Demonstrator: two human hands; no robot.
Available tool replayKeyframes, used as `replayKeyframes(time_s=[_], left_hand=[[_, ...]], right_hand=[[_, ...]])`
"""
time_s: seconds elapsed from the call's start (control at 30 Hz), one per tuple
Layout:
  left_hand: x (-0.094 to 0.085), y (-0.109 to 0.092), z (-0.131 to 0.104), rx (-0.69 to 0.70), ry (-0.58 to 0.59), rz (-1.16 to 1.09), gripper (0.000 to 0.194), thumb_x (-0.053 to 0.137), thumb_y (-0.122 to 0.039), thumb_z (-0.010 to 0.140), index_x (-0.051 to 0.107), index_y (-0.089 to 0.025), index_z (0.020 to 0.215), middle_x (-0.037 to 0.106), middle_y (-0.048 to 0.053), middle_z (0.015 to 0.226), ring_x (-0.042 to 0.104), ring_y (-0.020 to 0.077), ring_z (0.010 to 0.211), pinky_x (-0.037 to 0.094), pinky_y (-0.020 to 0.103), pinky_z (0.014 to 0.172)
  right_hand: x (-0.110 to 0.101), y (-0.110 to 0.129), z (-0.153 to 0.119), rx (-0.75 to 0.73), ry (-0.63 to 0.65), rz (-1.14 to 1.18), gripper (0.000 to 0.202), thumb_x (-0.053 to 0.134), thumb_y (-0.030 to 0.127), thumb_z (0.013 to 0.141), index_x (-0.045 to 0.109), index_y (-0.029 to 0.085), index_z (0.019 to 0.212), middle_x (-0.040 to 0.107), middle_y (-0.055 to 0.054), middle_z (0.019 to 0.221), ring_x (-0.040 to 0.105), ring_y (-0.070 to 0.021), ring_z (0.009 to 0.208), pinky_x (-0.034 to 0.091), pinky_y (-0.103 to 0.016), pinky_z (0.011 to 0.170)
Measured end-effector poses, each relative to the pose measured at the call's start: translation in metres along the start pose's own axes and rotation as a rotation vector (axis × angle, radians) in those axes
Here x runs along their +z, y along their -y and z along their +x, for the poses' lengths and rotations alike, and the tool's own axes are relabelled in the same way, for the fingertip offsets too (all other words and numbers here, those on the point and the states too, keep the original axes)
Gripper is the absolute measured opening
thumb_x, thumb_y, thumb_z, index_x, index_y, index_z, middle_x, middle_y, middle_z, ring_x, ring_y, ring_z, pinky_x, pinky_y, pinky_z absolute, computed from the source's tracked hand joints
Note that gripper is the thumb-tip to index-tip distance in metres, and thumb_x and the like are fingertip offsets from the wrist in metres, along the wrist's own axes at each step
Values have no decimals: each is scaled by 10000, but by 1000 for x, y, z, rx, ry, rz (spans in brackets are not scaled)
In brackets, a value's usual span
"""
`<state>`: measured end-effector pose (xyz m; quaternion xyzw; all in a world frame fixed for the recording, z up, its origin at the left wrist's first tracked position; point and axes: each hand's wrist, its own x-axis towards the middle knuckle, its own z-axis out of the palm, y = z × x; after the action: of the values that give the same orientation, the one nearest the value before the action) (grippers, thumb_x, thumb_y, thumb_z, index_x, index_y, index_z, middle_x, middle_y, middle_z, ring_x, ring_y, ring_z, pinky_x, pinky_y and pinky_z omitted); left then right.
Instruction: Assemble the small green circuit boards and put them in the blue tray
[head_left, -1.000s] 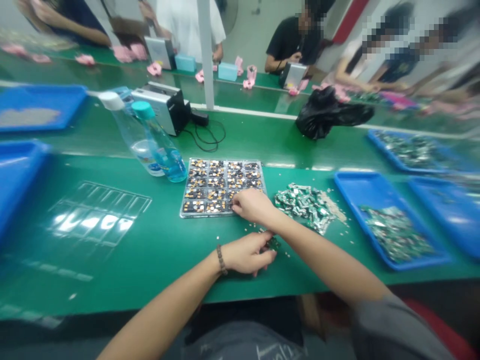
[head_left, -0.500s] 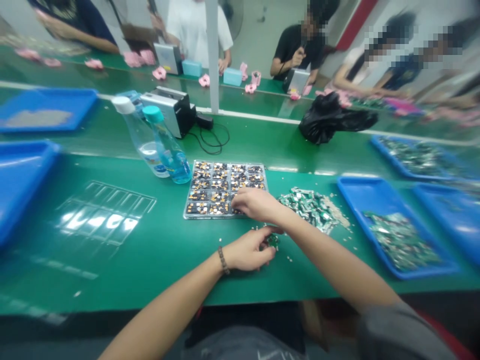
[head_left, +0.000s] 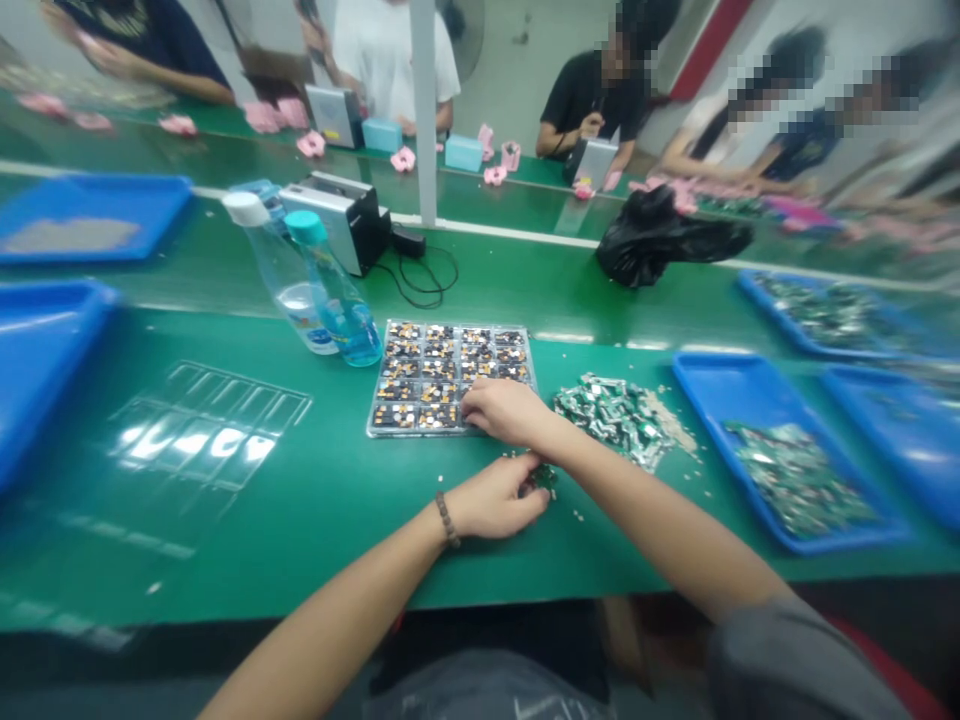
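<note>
One clear compartment tray (head_left: 409, 434) lies on the table (head_left: 337, 540); at its near right, the right hand (head_left: 504, 411) bunches its fingers, any hold hidden. The left hand (head_left: 496, 500) half-curls by green pieces (head_left: 550, 475), grip unclear. Two bottles (head_left: 341, 308) stand beside the tray.

On the green counter (head_left: 352, 560), a compartmented tray (head_left: 409, 434) is set beside 2 bottles (head_left: 343, 305); green-and-silver parts (head_left: 611, 415) are heaped between it and a blue tray (head_left: 709, 395); a clear tray (head_left: 214, 432) is laid farther left.
</note>
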<state>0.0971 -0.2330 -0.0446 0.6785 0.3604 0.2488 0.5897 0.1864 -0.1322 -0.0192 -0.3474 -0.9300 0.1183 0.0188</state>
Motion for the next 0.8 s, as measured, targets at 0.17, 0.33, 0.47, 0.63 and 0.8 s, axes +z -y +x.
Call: replayKeyframes(time_s=[0.17, 0.33, 0.47, 0.63, 0.8], left_hand=[[-1, 4, 2, -103, -41, -65, 238, 483, -313, 891, 549, -131, 1029, 628, 45, 765, 546, 106, 458, 411, 204, 389], [-5, 5, 4, -123, -52, -118, 292, 553, -332, 860, 553, -128, 1070, 619, 46, 776, 561, 116, 484, 445, 221, 416], [-5, 7, 5, -123, -19, -204, 337, 575, -348, 857, 546, -132, 1113, 619, 49, 799, 570, 122, 532, 476, 237, 464], [-3, 11, 6, -116, -5, -236, 330, 589, -393, 860, 542, -133, 1059, 626, 55, 818, 581, 128, 570, 504, 258, 513], [-3, 9, 9, -133, -56, -376, 453, 631, -358, 840, 487, -142, 1210, 614, 89, 916, 619, 166, 723, 552, 278, 557]], right_hand=[[0, 0, 3, 34, 15, 3, 128, 581, 242, 865, 699, 203, 892, 668, -48, 967, 597, -174, 853, 395, -260, 686], [-2, 2, 7, 56, 16, 17, 120, 593, 214, 840, 696, 213, 903, 677, -48, 944, 599, -179, 824, 377, -261, 635], [-3, 4, 7, 67, 34, 13, 137, 580, 214, 849, 707, 219, 898, 677, -50, 951, 600, -179, 832, 365, -259, 627], [-5, 3, 5, -26, 50, -38, 183, 500, 204, 883, 683, 188, 886, 647, -66, 978, 575, -156, 760, 341, -261, 595], [-19, -8, 0, -54, -3, 50, 140, 515, 215, 868, 647, 176, 893, 637, -70, 995, 555, -155, 813, 363, -260, 666]])
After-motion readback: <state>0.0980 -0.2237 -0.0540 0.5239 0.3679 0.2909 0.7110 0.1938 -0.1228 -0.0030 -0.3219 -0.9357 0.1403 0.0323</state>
